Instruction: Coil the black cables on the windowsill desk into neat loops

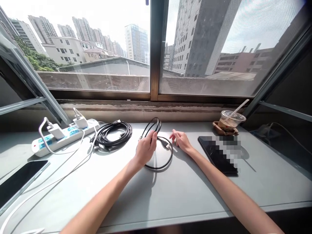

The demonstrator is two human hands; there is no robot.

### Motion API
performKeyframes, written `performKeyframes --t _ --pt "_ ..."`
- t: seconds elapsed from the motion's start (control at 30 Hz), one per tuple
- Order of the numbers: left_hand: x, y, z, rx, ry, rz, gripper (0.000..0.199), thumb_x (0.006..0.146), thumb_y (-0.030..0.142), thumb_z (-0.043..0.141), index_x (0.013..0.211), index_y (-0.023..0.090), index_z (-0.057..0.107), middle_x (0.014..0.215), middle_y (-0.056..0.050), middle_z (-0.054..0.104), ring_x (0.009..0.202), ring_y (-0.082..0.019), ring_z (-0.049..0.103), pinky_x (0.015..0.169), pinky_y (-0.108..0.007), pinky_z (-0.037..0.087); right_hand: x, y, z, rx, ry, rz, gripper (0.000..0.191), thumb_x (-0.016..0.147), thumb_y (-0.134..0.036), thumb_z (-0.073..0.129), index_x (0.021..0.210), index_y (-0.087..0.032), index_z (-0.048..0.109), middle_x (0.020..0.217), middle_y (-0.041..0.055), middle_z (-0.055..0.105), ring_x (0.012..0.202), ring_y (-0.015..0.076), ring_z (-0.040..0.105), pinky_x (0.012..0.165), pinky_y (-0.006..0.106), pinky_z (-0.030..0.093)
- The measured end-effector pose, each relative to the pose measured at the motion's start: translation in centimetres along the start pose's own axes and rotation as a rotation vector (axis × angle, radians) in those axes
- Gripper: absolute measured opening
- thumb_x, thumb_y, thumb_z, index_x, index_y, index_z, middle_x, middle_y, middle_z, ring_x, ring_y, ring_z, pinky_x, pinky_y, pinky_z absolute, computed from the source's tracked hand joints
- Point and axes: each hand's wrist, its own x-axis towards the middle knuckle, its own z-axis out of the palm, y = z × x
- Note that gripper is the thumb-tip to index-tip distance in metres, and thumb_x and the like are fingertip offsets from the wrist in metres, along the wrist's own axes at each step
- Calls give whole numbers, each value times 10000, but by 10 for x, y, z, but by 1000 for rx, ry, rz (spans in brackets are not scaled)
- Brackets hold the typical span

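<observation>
Left hand (146,148) gripping black USB cable (158,168) above grey table (185,195).
Left fingers closed round the looped cable, between coiled black cable (113,135) and right hand (180,140); one loop hangs low, USB plug (166,145) inside it. Right hand empty, fingers loosely curled, apart from cable; black tablet (216,156) beyond, to its right.

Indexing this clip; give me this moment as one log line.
left hand: gripping looped black cable | right hand: beside it, holding nothing visible | nearby: black cable coil, power strip, flat black device, drink cup
</observation>
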Motion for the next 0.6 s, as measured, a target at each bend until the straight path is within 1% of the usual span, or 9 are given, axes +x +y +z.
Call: performKeyframes --t 0.07,0.1,0.2,0.3,0.4,0.43,0.5,0.57,0.6 --pt "3 0 -3 -128 97 -67 377 949 429 217 675 207 352 438 60 425 381 -84 418 464 -213 333 -6 -9 0 -128 -58 30 588 879 -551 269 649 -175 657 583 8 613 482 100 498 571 226 373" --pt "4 0 -4 -187 143 -85 385 946 448 227 670 208 347 435 62 422 375 -81 412 458 -213 334 -9 -14 0 -170 -90 46 591 877 -556 278 634 -178 662 591 9 623 501 103 509 586 230 375" --pt "6 -1 -6 -337 238 -98 370 939 479 236 711 212 353 428 79 400 345 -78 394 424 -214 326 -19 -26 0 -170 -210 66 502 838 -559 398 670 -174 671 623 10 646 479 90 510 579 230 393" --pt "7 -2 -9 -335 274 -57 349 940 477 241 758 210 372 429 83 399 344 -79 390 424 -220 329 -25 -30 1 -13 -322 92 336 747 -485 593 847 -170 652 692 19 671 452 87 528 483 208 397" --pt "9 -5 -16 -253 357 30 315 946 442 248 790 205 385 451 72 414 374 -85 406 451 -234 348 -26 -33 -4 171 -413 81 408 722 -395 652 1059 -179 572 763 35 682 480 99 568 395 176 368" --pt "10 -6 -19 -231 412 60 293 947 426 254 811 204 388 466 69 420 387 -88 416 463 -238 359 -26 -35 -8 215 -419 55 421 729 -383 649 1086 -179 559 783 40 681 510 102 585 393 166 371" --pt "12 -8 -27 -193 552 100 255 945 400 265 858 198 394 505 58 450 421 -94 447 486 -243 379 -23 -38 -16 305 -368 -2 424 755 -399 620 1107 -172 556 783 42 671 550 104 602 404 159 387" --pt "14 -8 -38 -150 706 118 245 946 383 263 878 191 399 537 44 485 460 -100 481 515 -247 398 -20 -39 -26 425 -257 -37 461 790 -454 560 1144 -160 546 665 4 624 478 92 565 389 167 383" --pt "15 -8 -45 -135 773 121 247 947 380 259 881 188 400 552 37 500 479 -103 496 523 -247 403 -19 -39 -31 496 -183 -45 488 799 -477 536 1164 -153 537 580 -30 568 411 76 509 366 168 361"
